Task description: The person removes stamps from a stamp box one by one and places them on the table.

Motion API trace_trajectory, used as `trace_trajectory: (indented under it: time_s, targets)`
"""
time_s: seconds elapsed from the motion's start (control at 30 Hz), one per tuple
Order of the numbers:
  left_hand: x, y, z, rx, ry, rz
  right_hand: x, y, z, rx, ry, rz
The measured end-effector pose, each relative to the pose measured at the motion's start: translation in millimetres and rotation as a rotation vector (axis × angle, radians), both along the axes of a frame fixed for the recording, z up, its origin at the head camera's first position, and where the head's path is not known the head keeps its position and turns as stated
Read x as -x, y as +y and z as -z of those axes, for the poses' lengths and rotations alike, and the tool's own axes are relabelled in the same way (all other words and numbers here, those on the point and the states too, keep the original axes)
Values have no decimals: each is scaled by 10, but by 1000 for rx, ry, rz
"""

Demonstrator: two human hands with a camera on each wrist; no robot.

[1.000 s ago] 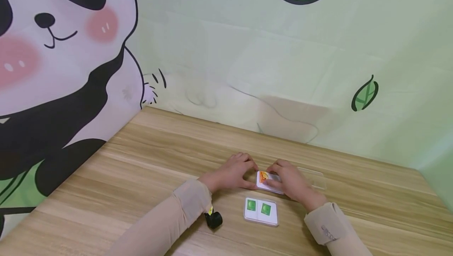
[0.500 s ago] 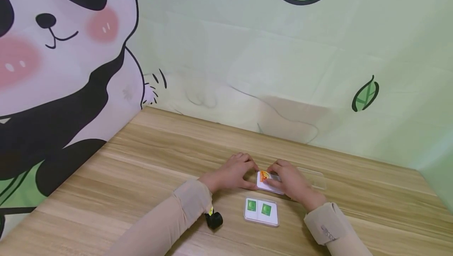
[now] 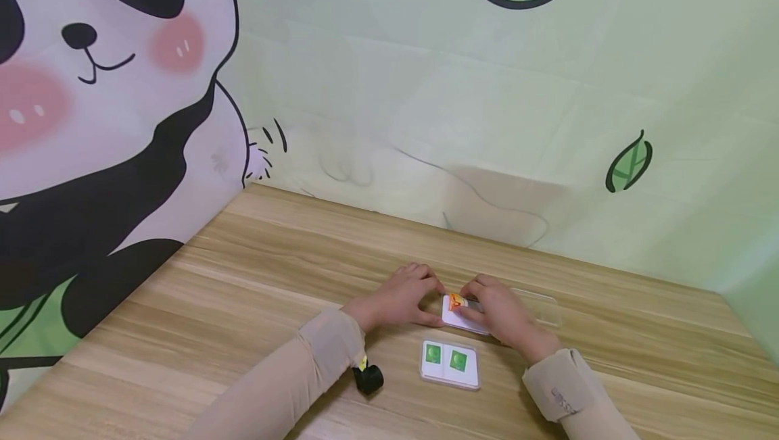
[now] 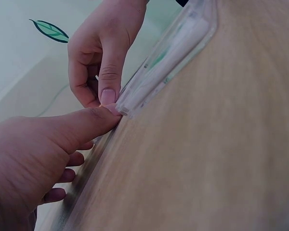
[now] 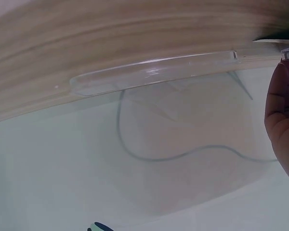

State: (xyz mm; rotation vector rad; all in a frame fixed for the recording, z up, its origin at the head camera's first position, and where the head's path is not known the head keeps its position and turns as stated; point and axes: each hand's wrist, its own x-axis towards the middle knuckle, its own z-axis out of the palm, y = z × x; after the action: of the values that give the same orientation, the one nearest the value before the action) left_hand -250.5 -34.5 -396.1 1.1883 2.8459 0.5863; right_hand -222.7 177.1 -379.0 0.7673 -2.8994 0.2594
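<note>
A small flat case with a white face (image 3: 460,320) lies on the table between both hands in the head view. At its left end my left hand (image 3: 402,298) holds it, thumb at the near corner and index finger at the far corner. My right hand (image 3: 502,311) covers its right part, thumb and fingers pinching a small picture piece (image 3: 456,301), orange at its visible end and grey beside the thumb. In the left wrist view the thumbs of the left hand (image 4: 43,154) and right hand (image 4: 103,53) come close together. The right wrist view shows only part of the right hand (image 5: 284,110).
A second clear case (image 3: 450,374) with two green square pictures on white lies nearer the person. Behind the right hand is a transparent plastic tray or lid (image 3: 544,308). A black wrist device (image 3: 368,379) hangs by the left cuff. A printed wall (image 3: 377,88) borders the table.
The orange picture piece has shifted slightly toward the right and away, with more white showing below it. Both hands and the green-picture case stay nearly where they were.
</note>
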Motion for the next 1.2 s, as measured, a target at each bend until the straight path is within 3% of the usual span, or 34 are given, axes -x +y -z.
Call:
trace_trajectory:
  time_s: [1.2]
  targets:
    - [-4, 0, -5, 10, -2, -3, 8, 27, -23, 36, 0, 3]
